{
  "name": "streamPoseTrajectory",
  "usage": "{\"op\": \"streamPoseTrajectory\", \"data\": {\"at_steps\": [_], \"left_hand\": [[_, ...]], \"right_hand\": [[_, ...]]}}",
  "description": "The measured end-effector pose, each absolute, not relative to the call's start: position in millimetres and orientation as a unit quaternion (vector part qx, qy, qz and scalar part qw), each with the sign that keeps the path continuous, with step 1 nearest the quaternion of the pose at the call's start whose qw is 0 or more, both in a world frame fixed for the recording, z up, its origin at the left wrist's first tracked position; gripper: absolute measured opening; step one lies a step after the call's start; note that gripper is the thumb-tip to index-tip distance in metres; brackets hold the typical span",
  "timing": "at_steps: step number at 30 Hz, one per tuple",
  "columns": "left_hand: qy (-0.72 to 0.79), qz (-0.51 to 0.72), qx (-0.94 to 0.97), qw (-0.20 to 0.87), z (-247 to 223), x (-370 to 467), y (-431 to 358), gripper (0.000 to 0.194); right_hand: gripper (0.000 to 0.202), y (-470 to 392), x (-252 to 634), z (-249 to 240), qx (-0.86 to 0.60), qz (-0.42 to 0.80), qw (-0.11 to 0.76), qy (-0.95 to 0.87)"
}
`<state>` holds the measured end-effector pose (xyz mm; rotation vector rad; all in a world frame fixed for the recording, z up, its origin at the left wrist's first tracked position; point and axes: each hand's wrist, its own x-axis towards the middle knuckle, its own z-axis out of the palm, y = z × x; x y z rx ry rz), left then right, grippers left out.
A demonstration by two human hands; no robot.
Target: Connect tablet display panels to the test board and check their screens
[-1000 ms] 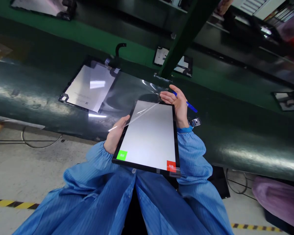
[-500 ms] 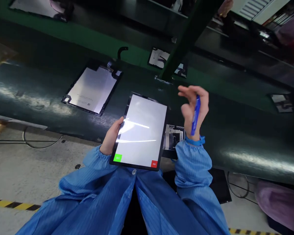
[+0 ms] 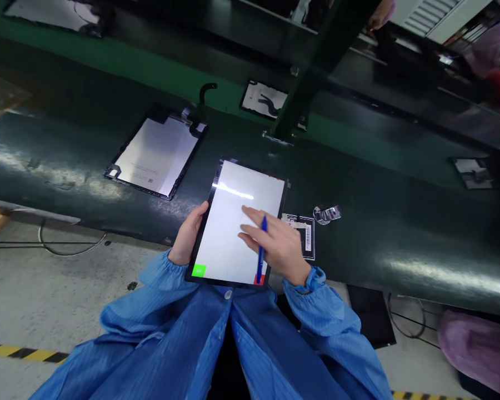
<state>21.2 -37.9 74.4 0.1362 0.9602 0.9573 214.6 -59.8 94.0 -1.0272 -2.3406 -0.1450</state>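
Note:
A tablet screen [image 3: 227, 233], lit white with a green box at its lower left and a red one at its lower right, is tilted in front of me. My left hand [image 3: 190, 233] grips its left edge, thumb along the border. Over the right half of the screen is my right hand [image 3: 277, 241], with a blue pen [image 3: 262, 244] held among its fingers. The index fingertip is at or just above the glass; I cannot tell if it touches. Partly hidden behind the screen lies a dark board with a white label [image 3: 308, 239].
A detached display panel [image 3: 154, 153] lies face down on the dark green bench [image 3: 400, 222] to the left. A small shiny metal piece [image 3: 327, 214] sits right of the screen. A green post [image 3: 312, 83] rises at the back beside another panel [image 3: 264, 100]. A co-worker's hand [image 3: 381, 14] shows at top right.
My right hand has come down and left from beside the tablet screen to over it, still with the pen. The shiny metal piece is now uncovered. My left hand keeps its hold.

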Motion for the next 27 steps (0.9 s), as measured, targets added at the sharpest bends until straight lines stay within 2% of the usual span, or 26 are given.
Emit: {"op": "streamPoseTrajectory", "data": {"at_steps": [4,6,14,21,27], "left_hand": [[0.462,0.462,0.063,0.755,70.1,19.5,-31.9,0.031],[0.463,0.469,0.055,0.750,66.3,17.0,-28.1,0.032],[0.497,0.540,0.004,0.679,59.4,11.4,-23.1,0.033],[0.552,0.540,0.009,0.635,56.5,12.4,-21.8,0.039],[0.552,0.535,0.013,0.639,53.4,12.2,-21.7,0.038]], "right_hand": [[0.018,-65.2,252.0,101.9,-0.501,-0.012,0.406,-0.765],[0.018,-66.6,275.7,93.2,-0.564,0.010,0.422,-0.710],[0.017,-74.8,325.6,35.3,-0.653,0.037,0.318,-0.686],[0.018,-70.4,326.9,30.1,-0.646,0.031,0.298,-0.702],[0.019,-68.2,329.0,30.2,-0.642,0.002,0.269,-0.718]]}}
